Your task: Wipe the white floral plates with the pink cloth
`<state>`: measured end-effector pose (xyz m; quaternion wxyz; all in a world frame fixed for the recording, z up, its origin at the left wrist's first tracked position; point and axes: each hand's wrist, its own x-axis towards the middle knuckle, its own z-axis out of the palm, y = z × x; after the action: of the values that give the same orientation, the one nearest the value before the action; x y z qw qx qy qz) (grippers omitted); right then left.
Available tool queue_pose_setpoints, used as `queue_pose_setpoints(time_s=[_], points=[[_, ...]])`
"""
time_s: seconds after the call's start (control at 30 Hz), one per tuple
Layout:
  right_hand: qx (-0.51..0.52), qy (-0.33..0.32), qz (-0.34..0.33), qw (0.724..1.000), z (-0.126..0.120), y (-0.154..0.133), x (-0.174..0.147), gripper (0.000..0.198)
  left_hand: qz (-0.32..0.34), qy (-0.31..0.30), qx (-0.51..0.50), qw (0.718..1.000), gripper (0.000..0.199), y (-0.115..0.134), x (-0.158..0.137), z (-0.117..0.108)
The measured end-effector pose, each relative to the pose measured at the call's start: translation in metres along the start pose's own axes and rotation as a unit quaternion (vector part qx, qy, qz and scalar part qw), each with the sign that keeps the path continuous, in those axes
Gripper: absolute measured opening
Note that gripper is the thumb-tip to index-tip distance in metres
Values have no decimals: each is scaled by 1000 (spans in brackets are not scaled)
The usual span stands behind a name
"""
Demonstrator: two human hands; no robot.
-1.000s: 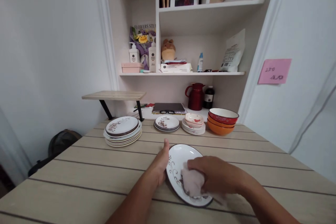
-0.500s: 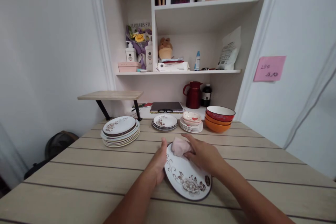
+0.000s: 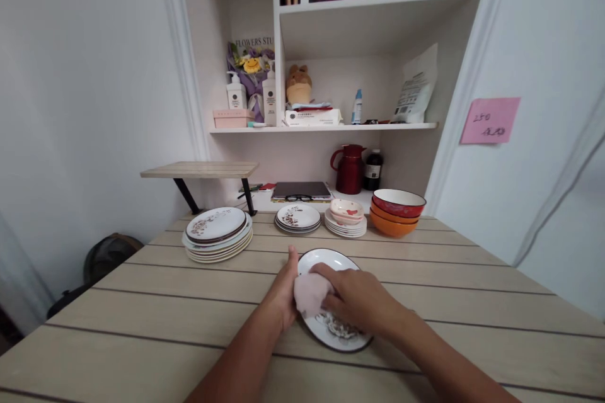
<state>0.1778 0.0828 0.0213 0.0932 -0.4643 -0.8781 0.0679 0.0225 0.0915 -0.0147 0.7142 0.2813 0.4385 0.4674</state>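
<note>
A white plate (image 3: 331, 259) with a dark rim and a brown flower pattern is tilted up off the table in front of me. My left hand (image 3: 283, 293) grips its left edge, thumb up along the rim and the other fingers hidden behind. Bunched in my right hand (image 3: 354, 296) is a pale pink cloth (image 3: 311, 295), pressed on the left part of the plate's face. The cloth and right hand cover much of the pattern.
Behind stand a tall plate stack (image 3: 218, 227) at left, smaller plates (image 3: 297, 217), small dishes (image 3: 346, 217) and nested bowls (image 3: 396, 211) at right. A raised wooden stand (image 3: 201, 169) is at the back left; a red jug (image 3: 350, 169) stands farther back.
My right hand has drawn the cloth from the plate's far edge down and left toward its middle. My left hand keeps its hold, and the plate has shifted slightly.
</note>
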Motion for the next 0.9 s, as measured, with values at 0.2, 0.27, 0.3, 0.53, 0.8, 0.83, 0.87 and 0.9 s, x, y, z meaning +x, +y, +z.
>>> queue_pose_setpoints(time_s=[0.2,0.27,0.3,0.53,0.8,0.83,0.87,0.9], points=[[-55,52,72,995,-2,15,17,17,24,10,-39,999,67,-4,8,2],[-54,52,93,993,-6,25,15,19,28,4,-34,999,67,-5,8,2],[-40,50,94,994,-8,30,13,26,26,-1,-28,999,68,-5,8,2],[106,16,47,993,-16,39,-7,108,21,-7,-16,1000,70,-3,2,4],[102,-68,-79,989,-22,13,-16,69,38,14,-20,999,67,-5,6,3],[101,-74,-101,987,-19,11,-15,65,34,14,-19,999,68,-5,6,2],[99,-70,-114,986,-16,8,-13,60,33,14,-17,999,68,-5,6,2],[95,-59,-119,987,-13,6,-11,56,34,15,-14,999,67,-4,6,2]])
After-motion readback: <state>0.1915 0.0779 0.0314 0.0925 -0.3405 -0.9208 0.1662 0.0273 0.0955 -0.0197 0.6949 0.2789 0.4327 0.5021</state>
